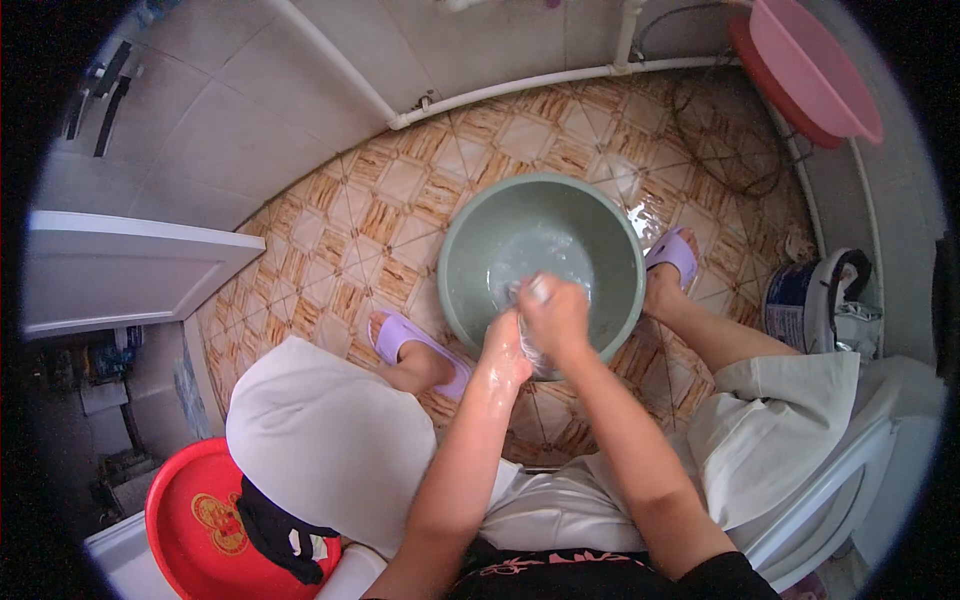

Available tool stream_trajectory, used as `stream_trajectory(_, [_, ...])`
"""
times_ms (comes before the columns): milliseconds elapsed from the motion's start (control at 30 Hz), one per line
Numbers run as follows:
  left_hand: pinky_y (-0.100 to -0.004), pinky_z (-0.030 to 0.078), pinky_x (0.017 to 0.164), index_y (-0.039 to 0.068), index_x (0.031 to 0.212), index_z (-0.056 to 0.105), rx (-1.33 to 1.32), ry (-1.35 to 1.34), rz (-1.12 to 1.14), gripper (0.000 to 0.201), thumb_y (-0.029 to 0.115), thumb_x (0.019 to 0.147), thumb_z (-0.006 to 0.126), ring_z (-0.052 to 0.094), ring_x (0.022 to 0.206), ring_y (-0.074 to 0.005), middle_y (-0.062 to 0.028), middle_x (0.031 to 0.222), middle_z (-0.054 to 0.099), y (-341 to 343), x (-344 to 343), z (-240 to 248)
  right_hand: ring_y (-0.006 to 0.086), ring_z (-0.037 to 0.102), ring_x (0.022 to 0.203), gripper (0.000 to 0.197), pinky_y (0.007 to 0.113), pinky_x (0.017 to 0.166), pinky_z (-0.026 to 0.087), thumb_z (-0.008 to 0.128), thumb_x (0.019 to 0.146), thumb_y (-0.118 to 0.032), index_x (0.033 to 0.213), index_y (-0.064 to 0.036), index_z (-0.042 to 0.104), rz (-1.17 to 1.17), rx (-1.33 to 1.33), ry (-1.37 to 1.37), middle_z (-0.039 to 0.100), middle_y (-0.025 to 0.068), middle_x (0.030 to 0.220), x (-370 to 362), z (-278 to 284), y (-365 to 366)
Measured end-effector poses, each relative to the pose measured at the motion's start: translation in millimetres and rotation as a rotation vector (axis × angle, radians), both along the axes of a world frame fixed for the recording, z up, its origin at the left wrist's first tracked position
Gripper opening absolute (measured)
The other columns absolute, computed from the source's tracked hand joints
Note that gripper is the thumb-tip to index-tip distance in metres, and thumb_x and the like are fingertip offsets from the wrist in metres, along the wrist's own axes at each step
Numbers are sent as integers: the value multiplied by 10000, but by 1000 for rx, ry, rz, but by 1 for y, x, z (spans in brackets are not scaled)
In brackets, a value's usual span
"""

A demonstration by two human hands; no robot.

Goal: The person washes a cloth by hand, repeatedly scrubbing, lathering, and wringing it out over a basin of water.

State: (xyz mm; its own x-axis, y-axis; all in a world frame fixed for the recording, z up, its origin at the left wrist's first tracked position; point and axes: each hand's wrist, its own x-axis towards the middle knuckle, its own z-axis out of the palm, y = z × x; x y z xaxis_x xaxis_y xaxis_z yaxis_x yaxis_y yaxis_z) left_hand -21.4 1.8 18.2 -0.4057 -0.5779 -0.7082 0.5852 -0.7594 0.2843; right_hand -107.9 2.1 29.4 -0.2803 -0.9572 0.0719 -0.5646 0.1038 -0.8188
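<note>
Over the near side of a grey-green plastic basin [453, 262], my two hands are pressed close together around a wet white cloth [531, 346]. Only a strip of the cloth shows between them, so its exact kind cannot be made out. My left hand [504, 347] is closed on it, with its wrist wet and shiny. Slightly higher and to the right, my right hand [556, 316] is wrapped round the same cloth. Cloudy water [545, 252] lies shallow in the bottom of the basin.
A red basin [180, 500] with a black-and-white garment [278, 530] stands at the lower left. Nearby is an open white cabinet door [130, 272]. Pink and red basins [815, 65] hang at the upper right, above a dark blue tub [790, 302]. The tiled floor [645, 215] has a wet patch.
</note>
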Motion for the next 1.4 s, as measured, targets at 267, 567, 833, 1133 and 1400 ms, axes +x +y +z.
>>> stream_trajectory(267, [-358, 473, 840, 23, 1119, 522, -321, 294, 358, 330, 229, 893, 399, 587, 956, -235, -108, 1059, 598, 21, 8, 2, 345, 589, 638, 149, 421, 614, 476, 612, 707, -265, 735, -120, 632, 97, -121, -3, 592, 155, 626, 26, 40, 21])
stream_trajectory(567, [-375, 452, 875, -27, 1155, 485, -2, 98, 40, 348, 131, 846, 513, 577, 983, -245, -163, 1083, 579, -26, 0, 46, 191, 536, 588, 360, 330, 536, 436, 621, 787, -380, 835, -26, 578, -563, 233, -852, 564, 68, 692, -121, -44, -9])
stream_trajectory(833, [-331, 460, 689, -48, 987, 589, -786, -1104, -485, 291, 70, 722, 605, 614, 721, -287, -193, 782, 631, -49, 63, -26, 100, 487, 647, 260, 253, 580, 415, 624, 810, -317, 911, -97, 528, -342, -39, -1025, 497, -11, 738, -137, 52, -40])
stream_trajectory(1133, [-443, 259, 1025, 82, 1334, 314, -854, -1702, -1136, 708, 172, 712, 640, 202, 1277, -422, -199, 1423, 134, -11, 37, -87, 310, 499, 1037, 531, 370, 883, 399, 652, 753, -213, 1212, -63, 432, 101, 175, -231, 515, 175, 1130, -106, -125, -69])
stream_trajectory(1400, [-610, 91, 1006, 248, 1414, -3, -761, -1469, -1438, 877, 337, 782, 599, 75, 1289, -496, -208, 1448, -41, 8, 0, -112, 354, 353, 1184, 602, 611, 840, 330, 615, 758, -413, 1298, -280, 383, -99, 468, 566, 386, 165, 1287, -15, -140, -68])
